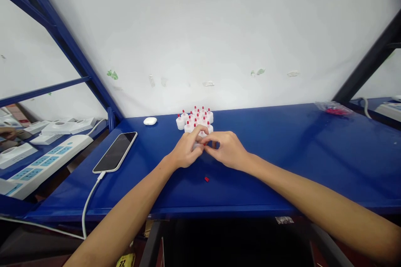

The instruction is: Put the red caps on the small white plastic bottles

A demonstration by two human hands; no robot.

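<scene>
In the head view, my left hand [187, 149] is closed around a small whitish bottle [196, 146], mostly covered by the fingers. Thumb and index finger of my right hand [228, 149] pinch a tiny red cap [205, 144] at the bottle's tip. Whether the cap sits on the tip is hidden. Just beyond my hands, several small white bottles [188, 127] with red caps stand upright in a cluster. One loose red cap [206, 179] lies on the blue table [266, 187] nearer to me, below my hands.
A phone [115, 152] with a white charging cable [86, 210] lies to the left. Behind it sits a white earphone case [150, 121]. At the back right is a clear plastic bag [336, 109] with red pieces. A power strip [46, 166] and another person's hand [8, 133] are at far left.
</scene>
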